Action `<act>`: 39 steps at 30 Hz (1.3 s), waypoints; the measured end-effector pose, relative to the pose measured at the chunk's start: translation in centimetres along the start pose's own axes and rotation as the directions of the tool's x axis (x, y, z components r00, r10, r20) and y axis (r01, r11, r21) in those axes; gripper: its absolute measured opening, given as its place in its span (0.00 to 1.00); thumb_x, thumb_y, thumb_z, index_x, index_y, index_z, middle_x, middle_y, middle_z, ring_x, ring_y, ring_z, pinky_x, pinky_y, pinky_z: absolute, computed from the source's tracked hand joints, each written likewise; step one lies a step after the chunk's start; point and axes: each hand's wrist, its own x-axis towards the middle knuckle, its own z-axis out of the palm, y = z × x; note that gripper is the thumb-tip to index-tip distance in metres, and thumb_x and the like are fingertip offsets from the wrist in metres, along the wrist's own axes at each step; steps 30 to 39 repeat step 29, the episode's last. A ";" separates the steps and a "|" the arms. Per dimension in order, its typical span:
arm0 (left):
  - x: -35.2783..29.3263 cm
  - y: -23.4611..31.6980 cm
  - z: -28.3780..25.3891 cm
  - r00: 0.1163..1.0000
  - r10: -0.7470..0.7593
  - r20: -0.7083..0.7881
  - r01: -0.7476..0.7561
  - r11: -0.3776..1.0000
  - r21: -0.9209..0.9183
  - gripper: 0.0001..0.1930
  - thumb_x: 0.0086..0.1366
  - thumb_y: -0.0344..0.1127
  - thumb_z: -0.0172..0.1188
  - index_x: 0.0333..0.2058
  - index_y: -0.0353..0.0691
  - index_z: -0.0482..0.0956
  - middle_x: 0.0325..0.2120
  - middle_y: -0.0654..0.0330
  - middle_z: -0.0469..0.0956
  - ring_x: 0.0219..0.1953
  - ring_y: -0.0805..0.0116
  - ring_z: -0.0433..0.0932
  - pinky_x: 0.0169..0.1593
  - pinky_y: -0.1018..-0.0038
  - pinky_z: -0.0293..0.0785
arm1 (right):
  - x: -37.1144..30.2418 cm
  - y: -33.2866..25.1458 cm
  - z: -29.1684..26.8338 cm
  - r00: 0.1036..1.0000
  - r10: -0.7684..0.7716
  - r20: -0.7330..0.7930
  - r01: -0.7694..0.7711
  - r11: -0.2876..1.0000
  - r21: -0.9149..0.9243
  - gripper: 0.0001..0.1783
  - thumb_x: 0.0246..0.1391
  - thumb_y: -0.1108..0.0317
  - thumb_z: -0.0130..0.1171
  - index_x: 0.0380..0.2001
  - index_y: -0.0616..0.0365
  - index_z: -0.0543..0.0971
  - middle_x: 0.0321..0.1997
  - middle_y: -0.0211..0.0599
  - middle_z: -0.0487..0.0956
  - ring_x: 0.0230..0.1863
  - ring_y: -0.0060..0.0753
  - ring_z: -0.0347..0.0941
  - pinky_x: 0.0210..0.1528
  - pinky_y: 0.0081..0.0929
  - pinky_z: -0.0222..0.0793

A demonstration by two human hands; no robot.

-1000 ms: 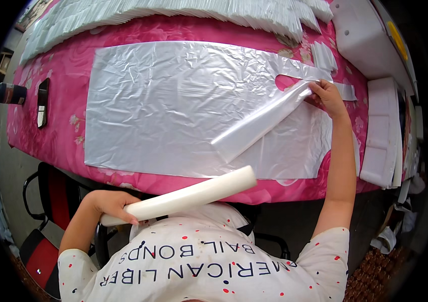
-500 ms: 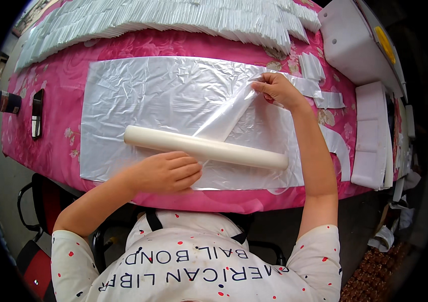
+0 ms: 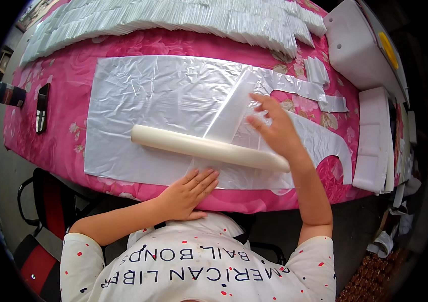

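Note:
A white T-shirt plastic bag (image 3: 143, 95) lies spread across the pink flowered table, its two handle strips to the right. Across its lower middle rests a long cream-white roller or tube (image 3: 199, 146), slightly slanted. A folded strip of the film (image 3: 230, 111) runs up from behind the roller. My left hand (image 3: 188, 192) lies flat at the table's front edge, fingers stretched onto the bag just below the roller. Over the bag, above the roller's right end, my right hand (image 3: 273, 125) has its fingers apart with nothing visible in them.
Rows of folded white bags (image 3: 168, 17) line the table's far side. More folded film (image 3: 317, 70) lies at the right. White foam boxes (image 3: 370, 141) stand along the right edge. At the left are a phone (image 3: 43, 108) and a dark jar (image 3: 9, 94). Red-black chairs (image 3: 55, 199) stand below.
My right hand has let go of the film strip's upper end and come down nearer me. My left hand has moved down and right, from beside the roller to flat at the front edge.

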 end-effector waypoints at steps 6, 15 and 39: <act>0.6 2.2 1.1 0.996 -0.074 -0.041 0.076 0.996 0.049 0.43 0.57 0.64 0.41 0.58 0.29 0.56 0.61 0.45 0.53 0.64 0.53 0.49 0.64 0.58 0.41 | -6.5 -1.2 6.1 0.978 -0.189 0.094 0.208 0.931 -0.298 0.27 0.41 0.67 0.62 0.49 0.55 0.72 0.43 0.38 0.73 0.44 0.44 0.69 0.48 0.37 0.63; 0.5 -0.7 -1.3 0.991 0.130 -0.024 -0.132 0.983 -0.126 0.43 0.56 0.61 0.48 0.59 0.30 0.53 0.63 0.48 0.48 0.66 0.56 0.44 0.65 0.61 0.39 | -5.8 8.1 -3.2 0.903 -0.031 -0.429 -0.237 0.796 -0.557 0.26 0.46 0.67 0.59 0.52 0.56 0.70 0.41 0.41 0.74 0.41 0.45 0.68 0.45 0.37 0.64; 1.0 2.9 2.3 0.998 -0.005 -0.062 0.017 0.980 0.196 0.37 0.55 0.52 0.52 0.60 0.41 0.55 0.62 0.53 0.53 0.64 0.59 0.50 0.65 0.58 0.38 | -7.1 -0.3 5.0 0.968 -0.238 0.084 0.251 0.883 -0.397 0.29 0.38 0.70 0.62 0.49 0.49 0.73 0.48 0.34 0.72 0.49 0.38 0.67 0.59 0.45 0.52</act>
